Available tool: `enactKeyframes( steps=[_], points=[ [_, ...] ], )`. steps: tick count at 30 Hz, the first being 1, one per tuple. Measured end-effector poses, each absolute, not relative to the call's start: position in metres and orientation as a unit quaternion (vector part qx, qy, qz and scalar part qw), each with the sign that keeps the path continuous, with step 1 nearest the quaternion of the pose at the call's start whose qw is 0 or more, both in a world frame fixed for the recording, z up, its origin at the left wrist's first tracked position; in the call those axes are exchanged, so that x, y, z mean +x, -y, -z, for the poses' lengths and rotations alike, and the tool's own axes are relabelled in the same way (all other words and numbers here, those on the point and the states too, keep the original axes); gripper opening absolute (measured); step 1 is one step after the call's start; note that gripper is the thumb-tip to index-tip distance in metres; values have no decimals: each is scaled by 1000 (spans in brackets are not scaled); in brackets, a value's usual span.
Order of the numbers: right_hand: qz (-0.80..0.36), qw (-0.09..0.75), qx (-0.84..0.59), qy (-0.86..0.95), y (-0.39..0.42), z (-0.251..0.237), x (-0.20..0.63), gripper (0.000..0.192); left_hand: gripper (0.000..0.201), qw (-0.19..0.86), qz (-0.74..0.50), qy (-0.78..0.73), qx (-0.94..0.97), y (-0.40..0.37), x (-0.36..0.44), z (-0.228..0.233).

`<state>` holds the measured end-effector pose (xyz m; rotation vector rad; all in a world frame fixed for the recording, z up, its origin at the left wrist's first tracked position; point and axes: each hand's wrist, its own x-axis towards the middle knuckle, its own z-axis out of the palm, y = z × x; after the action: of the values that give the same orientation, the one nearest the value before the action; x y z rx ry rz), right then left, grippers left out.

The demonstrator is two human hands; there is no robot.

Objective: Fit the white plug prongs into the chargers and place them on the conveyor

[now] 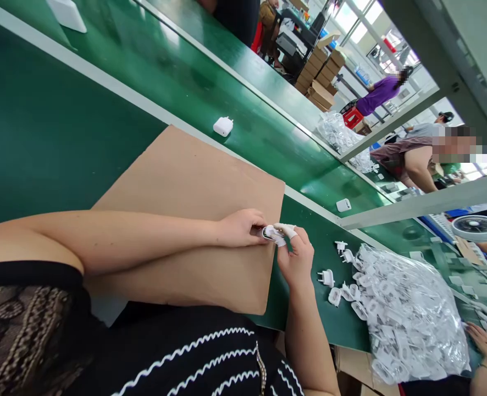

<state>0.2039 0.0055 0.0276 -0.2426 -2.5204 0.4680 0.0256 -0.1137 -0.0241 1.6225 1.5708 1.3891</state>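
Note:
Above the right edge of a brown cardboard sheet [210, 181], my two hands meet around a small white charger housing [267, 232]. Something green shows in its open end. My left hand [243, 228] grips the housing, its fingers curled and partly hidden. From the other side my right hand [296, 254], with white covers on thumb and finger, pinches the white piece at the housing's end; whether this is a separate part I cannot tell. Right of my right hand lie loose white plug parts [326, 278], beside a clear plastic bag [408, 308] full of similar parts.
A green conveyor belt [264, 146] runs behind the cardboard, carrying white chargers [223, 126] spaced apart. A metal frame post [425, 201] crosses at the right. A co-worker's hand [485, 341] is beside the bag. Stacked cartons [320, 74] and other people are further back.

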Motion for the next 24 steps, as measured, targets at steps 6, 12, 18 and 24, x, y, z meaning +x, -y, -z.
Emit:
enactKeyframes(
  steps=[6, 12, 18, 24],
  points=[
    [-161, 266, -90, 946, -6, -26, 202, 33, 18, 243, -503, -574, 598, 114, 24, 24],
    [-132, 244, -88, 957, -5, -27, 202, 37, 16, 245, -510, -570, 596, 114, 24, 25],
    [-124, 211, -113, 963, -7, -26, 197, 41, 20, 268, -511, -567, 588, 114, 22, 24],
    [-253, 249, -171, 919, -10, -12, 209, 47, 35, 287, -499, -588, 568, 115, 29, 22]
  ],
)
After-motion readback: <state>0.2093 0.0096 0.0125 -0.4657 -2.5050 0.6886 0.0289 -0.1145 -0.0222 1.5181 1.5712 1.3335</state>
